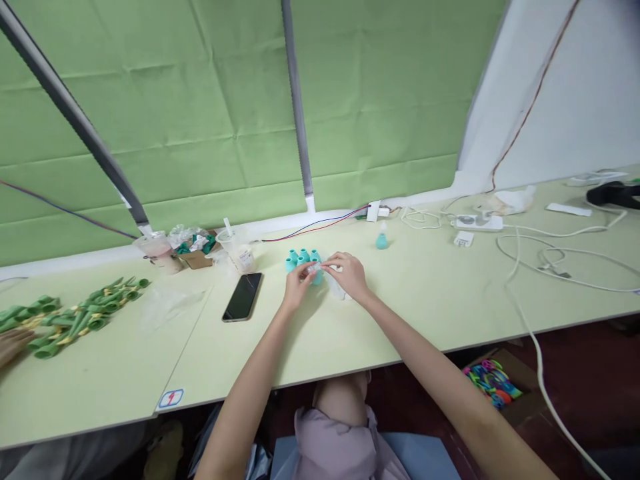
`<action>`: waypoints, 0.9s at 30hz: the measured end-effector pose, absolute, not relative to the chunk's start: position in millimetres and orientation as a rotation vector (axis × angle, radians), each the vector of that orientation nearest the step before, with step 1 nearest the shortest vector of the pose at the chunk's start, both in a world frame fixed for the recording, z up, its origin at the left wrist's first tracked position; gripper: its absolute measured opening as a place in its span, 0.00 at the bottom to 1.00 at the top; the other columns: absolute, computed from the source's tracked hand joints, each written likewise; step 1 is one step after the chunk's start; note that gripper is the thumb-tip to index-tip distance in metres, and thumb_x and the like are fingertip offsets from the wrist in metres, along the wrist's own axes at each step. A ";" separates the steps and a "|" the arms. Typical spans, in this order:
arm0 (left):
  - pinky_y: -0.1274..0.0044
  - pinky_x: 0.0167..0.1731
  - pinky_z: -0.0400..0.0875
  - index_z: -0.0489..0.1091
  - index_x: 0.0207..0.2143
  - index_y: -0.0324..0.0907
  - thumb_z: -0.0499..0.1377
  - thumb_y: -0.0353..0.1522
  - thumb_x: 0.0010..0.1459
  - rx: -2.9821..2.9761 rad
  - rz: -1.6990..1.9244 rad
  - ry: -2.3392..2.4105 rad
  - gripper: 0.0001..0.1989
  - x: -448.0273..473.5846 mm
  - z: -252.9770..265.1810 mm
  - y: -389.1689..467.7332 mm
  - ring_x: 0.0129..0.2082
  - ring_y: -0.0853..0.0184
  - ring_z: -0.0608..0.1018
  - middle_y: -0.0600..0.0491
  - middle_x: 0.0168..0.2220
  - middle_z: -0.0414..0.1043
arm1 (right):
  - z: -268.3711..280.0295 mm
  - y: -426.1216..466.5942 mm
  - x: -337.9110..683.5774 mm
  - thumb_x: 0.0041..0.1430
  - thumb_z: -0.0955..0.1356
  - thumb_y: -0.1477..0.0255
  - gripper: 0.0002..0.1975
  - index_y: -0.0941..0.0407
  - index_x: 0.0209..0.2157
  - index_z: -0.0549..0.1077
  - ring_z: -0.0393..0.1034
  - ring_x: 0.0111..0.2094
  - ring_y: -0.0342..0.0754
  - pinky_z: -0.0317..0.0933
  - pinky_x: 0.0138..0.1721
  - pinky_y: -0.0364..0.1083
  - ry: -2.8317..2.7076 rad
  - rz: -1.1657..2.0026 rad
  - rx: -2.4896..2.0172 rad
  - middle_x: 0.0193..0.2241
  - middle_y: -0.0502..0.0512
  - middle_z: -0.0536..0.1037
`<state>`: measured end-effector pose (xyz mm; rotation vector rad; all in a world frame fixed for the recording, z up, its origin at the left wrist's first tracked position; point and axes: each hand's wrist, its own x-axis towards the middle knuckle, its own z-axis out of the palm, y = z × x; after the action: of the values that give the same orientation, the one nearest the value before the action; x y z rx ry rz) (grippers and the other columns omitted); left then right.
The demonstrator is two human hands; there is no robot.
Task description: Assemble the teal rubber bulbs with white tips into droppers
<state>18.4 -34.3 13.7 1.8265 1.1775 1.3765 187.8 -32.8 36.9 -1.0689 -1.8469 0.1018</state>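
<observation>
In the head view, my left hand (297, 288) and my right hand (352, 273) meet over the table. Fingertips of both pinch a small clear plastic piece (315, 267); its exact kind is too small to tell. Right behind it stands a cluster of several small teal bottles (303, 255) with open necks, partly covered by my fingers. More clear plastic (338, 289) lies under my right hand, mostly hidden. Farther back to the right, one teal bottle (382, 240) stands upright with a clear top on it.
A phone (243, 297) lies left of my hands. Behind it are a drink cup (239, 253), another cup (161, 252) and a small cardboard box (197, 257). Green curled pieces (95, 310) cover the left, beside another person's hand (14, 345). Rightward lie a power strip (477, 223) and white cables (530, 237).
</observation>
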 end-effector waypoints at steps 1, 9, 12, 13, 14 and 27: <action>0.77 0.31 0.68 0.70 0.45 0.38 0.57 0.40 0.53 1.834 1.358 1.171 0.20 21.4 12.3 -36.1 0.28 0.70 0.71 0.47 0.35 0.73 | 34.1 -34.1 191.0 0.55 0.67 0.65 0.07 0.49 0.31 0.78 0.66 0.35 0.46 0.54 0.36 0.45 -1.856 0.072 -1.078 0.31 0.50 0.76; 0.75 0.35 0.68 0.70 0.44 0.40 0.57 0.39 0.53 1.881 1.321 1.185 0.18 19.7 11.0 -38.6 0.32 0.67 0.72 0.46 0.40 0.72 | 32.1 -35.8 189.4 0.55 0.67 0.67 0.06 0.48 0.32 0.77 0.65 0.36 0.46 0.52 0.36 0.46 -1.923 -0.015 -1.090 0.32 0.50 0.75; 0.74 0.35 0.68 0.71 0.43 0.39 0.58 0.39 0.52 1.882 1.314 1.190 0.18 22.3 10.1 -38.1 0.32 0.67 0.73 0.46 0.40 0.72 | 30.9 -35.2 190.3 0.54 0.68 0.67 0.06 0.48 0.32 0.77 0.65 0.36 0.46 0.51 0.36 0.46 -1.931 -0.014 -1.099 0.32 0.49 0.75; 0.74 0.35 0.68 0.71 0.43 0.39 0.58 0.39 0.52 1.880 1.313 1.191 0.18 22.9 9.9 -38.1 0.32 0.66 0.73 0.46 0.40 0.73 | 30.2 -35.1 190.4 0.54 0.68 0.67 0.05 0.48 0.31 0.77 0.65 0.36 0.46 0.51 0.36 0.46 -1.932 -0.013 -1.100 0.32 0.49 0.76; 0.74 0.35 0.68 0.71 0.43 0.39 0.58 0.40 0.52 1.876 1.311 1.189 0.19 23.4 9.9 -38.3 0.32 0.66 0.73 0.46 0.39 0.73 | 29.4 -35.1 190.2 0.54 0.68 0.67 0.05 0.48 0.31 0.78 0.65 0.36 0.46 0.51 0.36 0.46 -1.929 -0.008 -1.100 0.32 0.49 0.76; 0.72 0.35 0.70 0.70 0.44 0.37 0.59 0.40 0.50 1.756 1.313 1.085 0.21 24.2 11.8 -39.2 0.31 0.67 0.73 0.47 0.33 0.72 | 29.7 -38.7 185.6 0.54 0.67 0.68 0.08 0.48 0.36 0.77 0.65 0.26 0.41 0.54 0.35 0.44 -1.806 0.202 -1.037 0.34 0.47 0.75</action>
<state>24.2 -39.2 11.8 1.7563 1.0851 1.3134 185.6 -38.7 29.7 -1.0370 -1.8057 0.2023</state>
